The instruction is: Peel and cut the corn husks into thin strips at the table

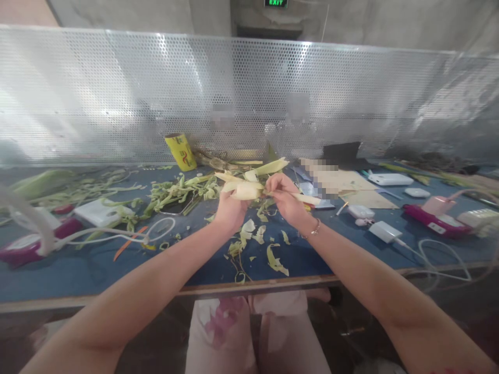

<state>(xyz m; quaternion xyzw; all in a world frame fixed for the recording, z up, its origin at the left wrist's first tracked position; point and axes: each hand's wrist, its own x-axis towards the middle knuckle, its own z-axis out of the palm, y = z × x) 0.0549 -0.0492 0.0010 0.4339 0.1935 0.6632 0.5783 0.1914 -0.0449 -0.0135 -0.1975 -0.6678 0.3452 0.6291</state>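
Observation:
My left hand (231,212) is closed around a thick, pale, cream-yellow plant stalk (247,190) above the table's middle. Pale leafy ends fan out behind it. At the stalk's right end my right hand (287,200) pinches with thumb and fingers. A narrow pale strip (310,199) runs out past that hand to the right; the fingers partly hide where it meets the stalk. Below the hands, curled peel scraps (276,258) lie on the blue tabletop (218,262). Left of my left hand is a heap of green trimmings (177,193).
A yellow can (181,151) stands tilted before the perforated metal screen (249,88). On the left are a white box (102,212), an orange strip (130,244) and cables. To the right lie brown cardboard (341,179), a white charger (385,232) and a magenta power strip (436,222).

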